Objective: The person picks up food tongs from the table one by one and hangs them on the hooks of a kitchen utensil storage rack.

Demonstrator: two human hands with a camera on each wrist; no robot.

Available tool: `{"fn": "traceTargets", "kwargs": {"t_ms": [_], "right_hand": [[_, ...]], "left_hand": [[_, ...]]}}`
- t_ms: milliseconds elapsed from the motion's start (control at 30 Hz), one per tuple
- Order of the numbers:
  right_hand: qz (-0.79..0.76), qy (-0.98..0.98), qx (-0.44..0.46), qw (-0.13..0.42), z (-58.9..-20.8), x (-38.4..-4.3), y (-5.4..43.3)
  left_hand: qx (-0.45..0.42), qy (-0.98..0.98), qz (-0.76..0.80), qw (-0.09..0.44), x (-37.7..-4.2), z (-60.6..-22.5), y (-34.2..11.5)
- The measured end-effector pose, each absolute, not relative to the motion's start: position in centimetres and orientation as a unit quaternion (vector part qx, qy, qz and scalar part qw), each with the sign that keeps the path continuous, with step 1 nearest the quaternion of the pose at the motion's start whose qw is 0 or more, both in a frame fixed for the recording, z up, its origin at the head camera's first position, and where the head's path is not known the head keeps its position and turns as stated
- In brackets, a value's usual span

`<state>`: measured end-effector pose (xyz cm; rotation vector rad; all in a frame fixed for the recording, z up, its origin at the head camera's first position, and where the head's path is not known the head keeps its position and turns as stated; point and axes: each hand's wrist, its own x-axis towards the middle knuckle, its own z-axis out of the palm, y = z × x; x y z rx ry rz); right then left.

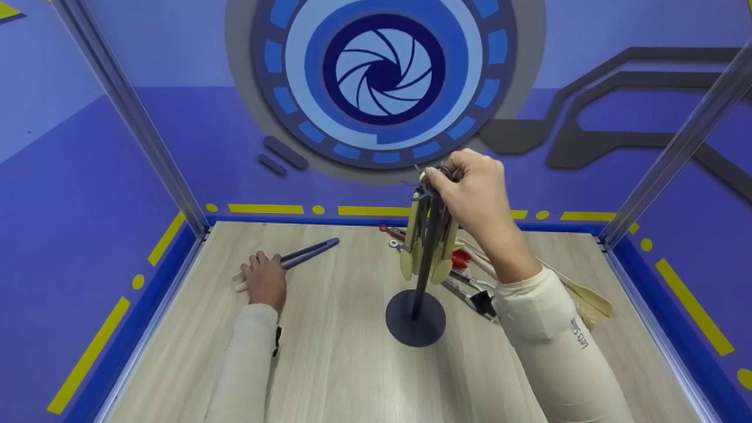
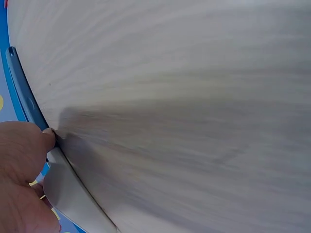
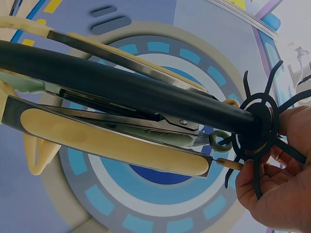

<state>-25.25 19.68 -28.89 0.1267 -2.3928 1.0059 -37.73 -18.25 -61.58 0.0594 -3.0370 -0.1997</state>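
On the left of the table, my left hand (image 1: 265,281) holds a pair of blue tongs (image 1: 310,254) with pale ends. The left wrist view shows my thumb on the tongs (image 2: 30,99), low against the wood. A dark stand (image 1: 417,320) with a round base and a ring of curved hooks (image 3: 266,99) stands near the middle. Several cream-handled tongs (image 3: 114,141) hang around its pole. At its top, my right hand (image 1: 477,185) pinches the small end tab (image 3: 227,164) of one pair beside the hooks; some fingers are hidden behind the ring.
Behind the stand, to its right, lies a pile of utensils, with red tips (image 1: 460,258), metal-and-black tongs (image 1: 479,298) and a pale wooden spoon (image 1: 596,301). Metal posts (image 1: 675,141) and blue printed walls (image 1: 176,117) bound the table (image 1: 335,364).
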Motion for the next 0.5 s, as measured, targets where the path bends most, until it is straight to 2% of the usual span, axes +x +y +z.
{"fn": "traceTargets", "kwargs": {"t_ms": [500], "right_hand": [[0.372,-0.883,0.051,0.281,-29.12,-25.47,19.77]], "left_hand": [[-0.025,-0.997,-0.063,0.032,-37.23,-62.06,-18.69]]}}
